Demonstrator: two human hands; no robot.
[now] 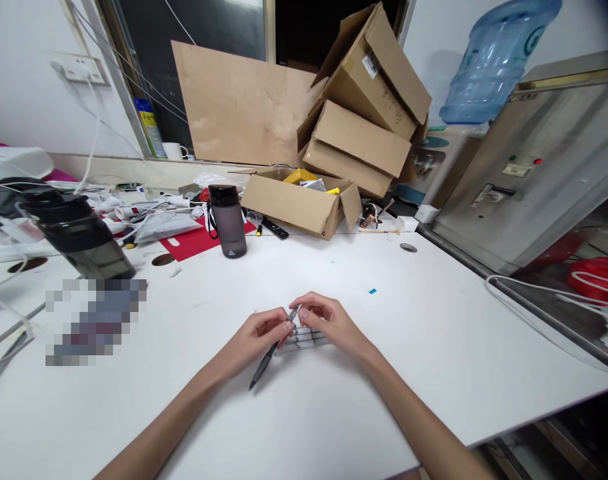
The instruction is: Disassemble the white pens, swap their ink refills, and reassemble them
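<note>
A black-and-clear pen (264,367) slants over the white table, its dark end pointing down toward me. My left hand (261,333) pinches it around the middle between thumb and fingers. At the pen's upper end, the thumb and fingertips of my right hand (337,323) are closed on its tip. Several more pens (304,339) lie side by side on the table, just under and between my hands. My right hand partly covers their far ends.
A dark water bottle (229,227) stands beyond my hands. An open cardboard box (289,200) sits at the table's back, below stacked boxes (359,147). Another bottle (79,233) and a blurred-out item (101,323) are at left. A blue scrap (373,291) lies right.
</note>
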